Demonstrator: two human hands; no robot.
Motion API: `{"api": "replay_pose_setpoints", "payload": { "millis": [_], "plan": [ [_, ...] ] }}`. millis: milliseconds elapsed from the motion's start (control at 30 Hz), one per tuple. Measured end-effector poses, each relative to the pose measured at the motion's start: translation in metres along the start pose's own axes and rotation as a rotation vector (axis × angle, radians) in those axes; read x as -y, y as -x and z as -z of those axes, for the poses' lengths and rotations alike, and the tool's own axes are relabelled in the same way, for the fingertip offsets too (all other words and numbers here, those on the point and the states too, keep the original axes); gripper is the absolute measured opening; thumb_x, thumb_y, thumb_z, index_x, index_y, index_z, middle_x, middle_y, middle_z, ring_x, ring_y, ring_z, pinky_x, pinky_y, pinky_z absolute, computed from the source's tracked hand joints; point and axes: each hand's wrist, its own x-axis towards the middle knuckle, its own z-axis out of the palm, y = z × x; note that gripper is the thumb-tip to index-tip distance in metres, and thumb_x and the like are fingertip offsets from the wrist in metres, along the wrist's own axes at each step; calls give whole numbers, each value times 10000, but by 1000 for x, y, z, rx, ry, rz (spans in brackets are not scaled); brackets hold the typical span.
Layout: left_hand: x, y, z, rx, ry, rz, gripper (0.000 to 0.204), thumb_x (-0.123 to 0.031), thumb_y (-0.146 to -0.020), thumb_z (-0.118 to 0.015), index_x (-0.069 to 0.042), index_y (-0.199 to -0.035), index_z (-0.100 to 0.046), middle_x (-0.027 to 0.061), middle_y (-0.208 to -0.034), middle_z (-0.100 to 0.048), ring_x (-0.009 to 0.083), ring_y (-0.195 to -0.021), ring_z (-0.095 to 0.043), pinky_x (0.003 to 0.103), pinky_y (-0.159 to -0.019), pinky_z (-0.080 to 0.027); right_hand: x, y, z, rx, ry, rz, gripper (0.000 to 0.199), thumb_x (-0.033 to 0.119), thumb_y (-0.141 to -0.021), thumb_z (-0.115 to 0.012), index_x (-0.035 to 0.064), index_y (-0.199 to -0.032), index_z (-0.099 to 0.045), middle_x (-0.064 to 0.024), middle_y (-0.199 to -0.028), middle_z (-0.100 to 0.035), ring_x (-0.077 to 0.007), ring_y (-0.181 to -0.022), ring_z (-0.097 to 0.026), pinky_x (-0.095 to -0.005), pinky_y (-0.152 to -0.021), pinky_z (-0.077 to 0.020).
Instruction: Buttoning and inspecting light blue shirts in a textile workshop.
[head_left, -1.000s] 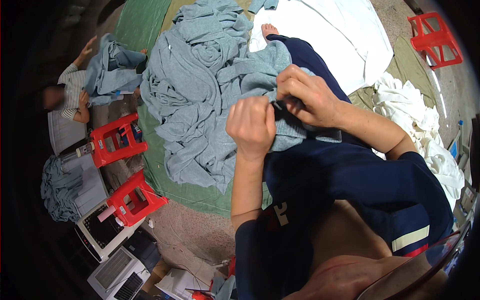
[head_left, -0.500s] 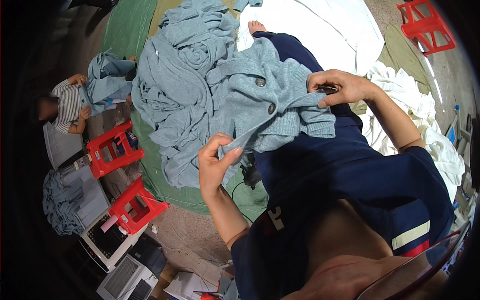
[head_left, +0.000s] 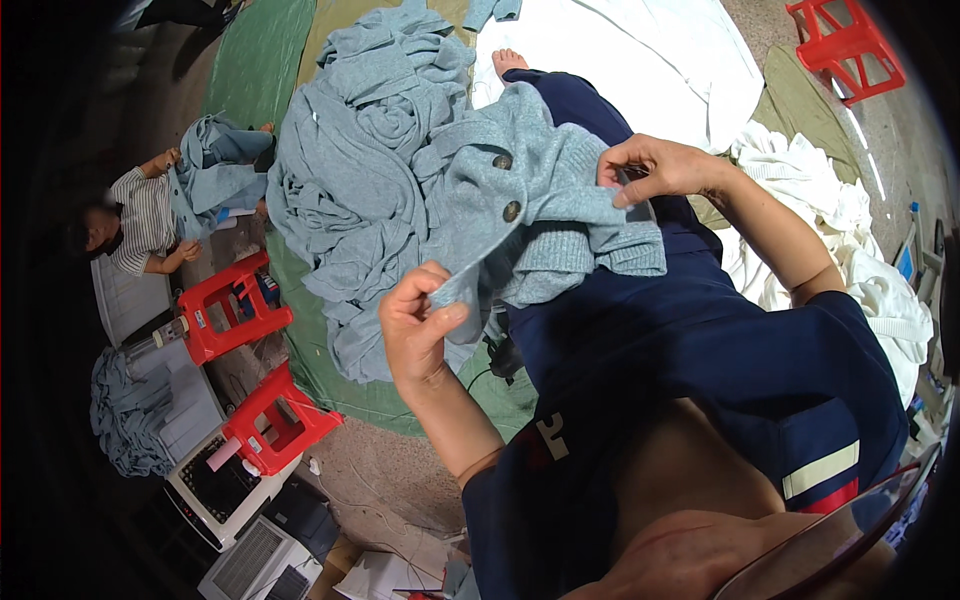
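Note:
A blue-grey knitted cardigan with dark buttons and ribbed edges lies across my lap and is partly lifted between my hands. My left hand pinches one end of its buttoned edge between thumb and fingers. Farther right, my right hand is closed on another part of the same edge, near the ribbed trim. The band hangs slightly slack between the two hands, and two buttons show beyond it. Touching the cardigan on the left is a large heap of blue-grey knitwear.
White knitwear is piled on my right, with a red stool beyond. A white sheet and a green tarp cover the floor. Two red stools stand left, near another person holding blue-grey knitwear.
My left hand has moved slightly left and down, still holding the cardigan's edge. My right hand has shifted a little left. The other person's lower hand has moved away from their garment's middle.

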Motion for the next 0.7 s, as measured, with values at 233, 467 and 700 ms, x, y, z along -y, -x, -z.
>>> {"api": "replay_pose_setpoints", "payload": {
  "millis": [233, 467, 700],
  "plan": [
    [-9, 3, 7, -95, 39, -75, 219, -74, -635, -772, -6, -734, -589, 20, -713, -517, 107, -663, -443, 241, -605, -313, 29, 1, 3, -274, 317, 79, 177, 175, -889, -634, 55, -998, -564, -19, -787, -553, -131, -737, -519, -309, -693, -440],
    [-12, -3, -1, -91, 113, -77, 190, -63, -677, -748, 8, -799, -620, 19, -742, -535, 100, -685, -459, 236, -620, -324, 36, -2, 8, -386, 432, 3, 181, -49, -803, -647, 33, -964, -642, -77, -957, -667, -175, -927, -663, -340, -826, -547],
    [-20, -26, -42, -20, -15, -97, 124, 21, -783, -664, 34, -902, -631, 44, -926, -593, 113, -850, -536, 234, -777, -411, 80, -6, -22, -559, 1037, 1081, 180, 41, -755, -630, -18, -925, -625, -119, -933, -609, -251, -831, -638, -315, -684, -550]
  ]
}}
